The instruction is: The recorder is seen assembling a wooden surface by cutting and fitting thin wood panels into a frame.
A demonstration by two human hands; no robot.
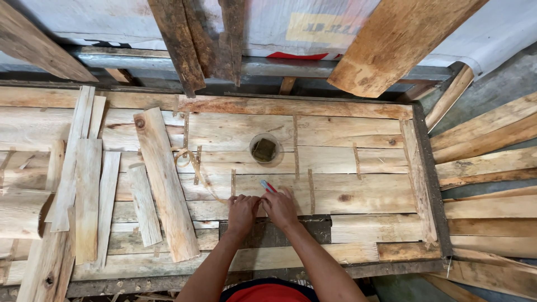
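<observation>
My left hand (241, 211) and my right hand (279, 208) rest close together on the wooden workbench (347, 193), near its front middle. My right hand grips a small pen-like marker (267, 186) with a blue and red body, its tip pointing away from me. The fingers of my left hand are curled and pressed down on the board beside it; whether they hold anything is hidden. A dark plank (291, 229) lies under my wrists.
A round clear container (265, 149) with a dark block inside stands just beyond my hands. Several loose planks and thin slats (162, 184) lie on the bench's left half. Boards lean against the back wall (391, 39), and more planks (492, 168) are stacked on the right.
</observation>
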